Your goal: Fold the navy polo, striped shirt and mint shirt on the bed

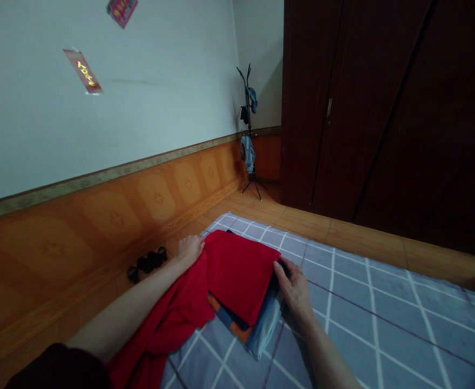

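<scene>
A red garment (239, 270) lies partly folded on top of a small stack of folded clothes. Its loose part hangs down to the lower left, beneath my left forearm. At the garment's far left edge, my left hand (191, 251) is closed on the red cloth. My right hand (296, 286) grips the garment's right corner, thumb towards me and the other fingers partly hidden. Under the red cloth show dark cloth, an orange-and-blue piece (233, 324) and light blue denim (265, 329).
The stack rests on a bed with a grey checked sheet (351, 302). Dark shoes (150, 262) stand on the floor by the tiled wall at left. A black coat stand (249, 124) with caps and clothing occupies the corner, beside a dark red wardrobe (362, 108).
</scene>
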`<state>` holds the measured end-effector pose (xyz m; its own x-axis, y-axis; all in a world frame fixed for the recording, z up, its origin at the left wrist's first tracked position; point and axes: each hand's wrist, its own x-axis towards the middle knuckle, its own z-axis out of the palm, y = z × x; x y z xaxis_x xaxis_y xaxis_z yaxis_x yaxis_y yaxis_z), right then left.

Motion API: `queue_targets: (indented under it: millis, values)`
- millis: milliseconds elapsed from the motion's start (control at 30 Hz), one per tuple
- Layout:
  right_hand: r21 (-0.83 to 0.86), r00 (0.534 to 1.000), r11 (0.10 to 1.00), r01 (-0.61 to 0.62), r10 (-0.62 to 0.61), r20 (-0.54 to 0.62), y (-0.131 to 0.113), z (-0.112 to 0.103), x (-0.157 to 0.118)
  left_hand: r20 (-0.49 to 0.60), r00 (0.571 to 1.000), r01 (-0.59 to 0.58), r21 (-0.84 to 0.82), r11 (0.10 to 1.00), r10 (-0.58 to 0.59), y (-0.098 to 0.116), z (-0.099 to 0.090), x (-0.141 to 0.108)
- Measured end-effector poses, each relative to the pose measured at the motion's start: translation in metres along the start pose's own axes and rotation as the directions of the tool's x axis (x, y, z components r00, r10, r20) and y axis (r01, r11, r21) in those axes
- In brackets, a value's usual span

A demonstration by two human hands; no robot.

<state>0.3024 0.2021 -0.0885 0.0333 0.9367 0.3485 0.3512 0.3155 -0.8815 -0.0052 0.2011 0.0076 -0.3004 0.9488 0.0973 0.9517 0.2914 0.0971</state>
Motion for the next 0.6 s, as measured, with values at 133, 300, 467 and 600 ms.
queue_targets:
  millis: [133, 300, 467, 600]
  values:
    - [0.002, 1.000, 1.000, -0.003, 0.003, -0.014, 0.000, 0.000, 0.000, -0.044, 0.994, -0.105, -0.141, 0.985, 0.099, 0.007, -0.006, -0.008]
    - [0.008, 1.000, 1.000, -0.009, 0.010, -0.028, 0.001, 0.000, 0.000, -0.076, 0.944, -0.330, -0.308, 0.892, 0.322, 0.017, -0.010, -0.033]
    - [0.021, 1.000, 1.000, 0.000, 0.000, -0.019, 0.000, 0.000, 0.000, -0.167, 0.918, -0.397, -0.373, 0.839, 0.360, 0.016, -0.004, -0.043]
    - [0.030, 1.000, 1.000, 0.006, -0.006, -0.021, 0.000, 0.000, 0.000, -0.202, 0.934, -0.356, -0.445, 0.822, 0.294, 0.012, 0.000, -0.044]
